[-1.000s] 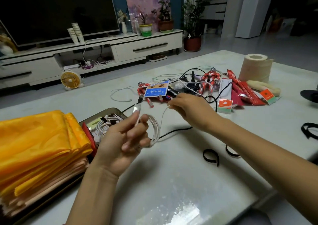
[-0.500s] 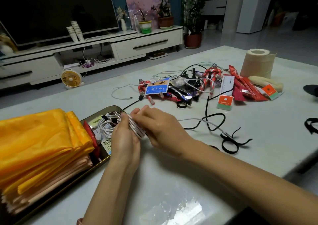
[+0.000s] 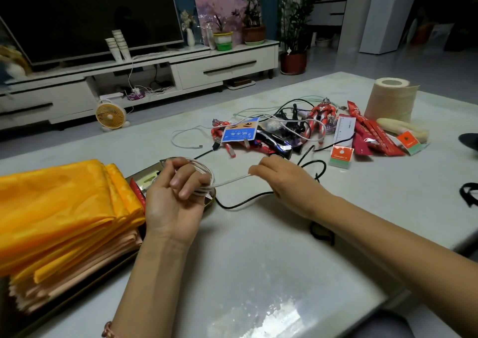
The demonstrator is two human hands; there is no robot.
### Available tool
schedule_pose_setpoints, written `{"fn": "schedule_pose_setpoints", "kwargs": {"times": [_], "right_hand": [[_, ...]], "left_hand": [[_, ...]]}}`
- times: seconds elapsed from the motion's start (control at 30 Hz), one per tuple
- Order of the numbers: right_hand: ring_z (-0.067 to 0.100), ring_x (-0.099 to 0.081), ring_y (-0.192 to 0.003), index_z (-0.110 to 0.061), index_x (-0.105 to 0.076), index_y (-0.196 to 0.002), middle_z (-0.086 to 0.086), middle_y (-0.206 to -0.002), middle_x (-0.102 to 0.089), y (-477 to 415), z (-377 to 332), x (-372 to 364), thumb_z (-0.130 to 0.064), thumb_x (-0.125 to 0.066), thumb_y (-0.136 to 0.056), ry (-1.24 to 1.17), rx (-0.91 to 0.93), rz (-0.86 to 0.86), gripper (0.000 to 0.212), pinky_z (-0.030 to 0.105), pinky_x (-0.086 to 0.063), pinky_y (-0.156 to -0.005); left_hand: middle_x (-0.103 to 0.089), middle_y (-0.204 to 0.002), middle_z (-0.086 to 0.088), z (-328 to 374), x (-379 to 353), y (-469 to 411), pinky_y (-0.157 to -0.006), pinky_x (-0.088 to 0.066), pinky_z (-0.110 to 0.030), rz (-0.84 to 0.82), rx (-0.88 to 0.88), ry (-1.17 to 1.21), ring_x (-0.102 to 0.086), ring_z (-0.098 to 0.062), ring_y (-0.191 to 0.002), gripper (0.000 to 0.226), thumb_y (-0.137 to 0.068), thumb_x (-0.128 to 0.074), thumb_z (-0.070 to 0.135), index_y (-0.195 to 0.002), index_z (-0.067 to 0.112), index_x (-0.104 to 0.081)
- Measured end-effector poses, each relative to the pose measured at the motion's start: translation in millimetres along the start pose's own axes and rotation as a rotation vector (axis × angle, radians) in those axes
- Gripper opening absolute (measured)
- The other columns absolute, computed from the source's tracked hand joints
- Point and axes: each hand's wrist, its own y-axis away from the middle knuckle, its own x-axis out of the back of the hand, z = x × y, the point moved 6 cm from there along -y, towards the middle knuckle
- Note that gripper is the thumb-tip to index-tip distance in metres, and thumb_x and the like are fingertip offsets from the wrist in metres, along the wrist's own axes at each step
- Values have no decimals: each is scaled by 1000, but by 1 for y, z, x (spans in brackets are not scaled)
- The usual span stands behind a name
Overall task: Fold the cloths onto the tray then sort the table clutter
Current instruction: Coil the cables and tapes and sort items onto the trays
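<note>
— Hands: what does each one hold?
— Left hand, over the far corner of the tray, has its fingers curled round a coil of white cable. Right hand, just to the right, pinches the loose tail of that cable, which is drawn straight between the two.

— Which step is this?
— The cloth stage looks finished: the folded cloths, orange over peach, lie stacked on the tray at near left. By that reading the clutter is now being sorted, and this cable is nearly wound.

— What does the next move call for?
— Probably one last turn. The left grip must pin the loops together while the right hand feeds the tail round. The coil then needs a resting place, likely the tray's uncovered corner. A black cable lies on the table under the right hand and could snag.

— What cannot be made out?
— The tray's corner contents sit mostly behind the left hand. A dark band is half covered by the right forearm. A black loop is cut off at the right edge. Farther off, the pile holds a blue card, red toy figure, red sachets and tissue roll. Its tangled leads cannot be traced end to end.
</note>
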Motion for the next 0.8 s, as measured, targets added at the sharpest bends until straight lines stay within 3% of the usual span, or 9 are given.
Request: {"fn": "schedule_pose_setpoints", "kwargs": {"times": [0.13,0.27,0.33,0.4,0.47,0.57,0.67,0.73,0.8], "right_hand": [[30,-59,-70,-2,-64,-92,13,-80,-63,0,29,6,19,-64,-62,141,-20,-12,37,32,-39,-65],[29,-64,-79,-7,-69,-84,8,-84,-68,0,44,11,5,-57,-68,286,21,12,24,32,-44,-71],[30,-66,-82,-8,-71,-81,9,-86,-70,2,51,12,4,-64,-65,333,20,-4,21,34,-40,-76],[32,-68,-85,-7,-73,-78,12,-90,-72,6,62,10,7,-82,-51,345,-25,-54,32,34,-43,-80],[33,-68,-86,-7,-74,-77,13,-91,-72,12,69,5,7,-88,-39,342,-69,-126,43,36,-52,-77],[35,-67,-89,-6,-74,-85,15,-95,-71,18,73,5,11,-86,-40,303,-147,-150,50,42,-52,-75],[38,-63,-96,-1,-71,-96,18,-102,-69,9,51,26,10,-70,-62,153,-249,69,36,41,-47,-84],[23,-59,-100,-4,-69,-102,10,-104,-68,-1,12,45,-9,-57,-80,-184,-328,211,26,25,-40,-91],[5,-54,-96,-12,-61,-116,-2,-104,-66,-12,-43,50,-29,-49,-90,-629,-383,-6,34,13,-36,-89]], "left_hand": [[-30,-41,7,1,-3,1,-40,-37,-16,-72,70,39,-20,-7,-31,30,-87,-47,20,-60,12,-55],[-28,-37,7,8,-3,1,-35,-27,-15,-60,46,-55,-9,-6,-37,43,-97,-38,23,-58,14,-54],[-29,-36,6,12,-2,2,-32,-22,-16,-63,51,-83,-8,-5,-37,47,-97,-33,24,-57,13,-54],[-33,-36,5,15,-4,3,-31,-23,-18,-109,66,-35,-11,-3,-36,47,-97,-34,24,-58,10,-57],[-37,-38,4,22,4,0,-34,-24,-18,-115,69,-42,-14,-3,-37,49,-99,-32,25,-61,9,-59],[-52,-58,-13,14,-7,2,-53,-31,-28,-420,277,84,-31,-15,-48,50,-102,-22,24,-89,-4,-61],[-39,-64,-10,13,-2,8,-60,-25,-31,-384,287,-7,-33,-19,-55,48,-103,-18,22,-97,-7,-56],[-36,-64,-6,10,-6,10,-59,-26,-31,-407,294,-5,-32,-19,-54,45,-103,-20,20,-95,-6,-56],[-35,-62,-6,8,-7,10,-58,-27,-32,-395,280,-7,-32,-19,-53,44,-103,-21,20,-94,-6,-55]]}}
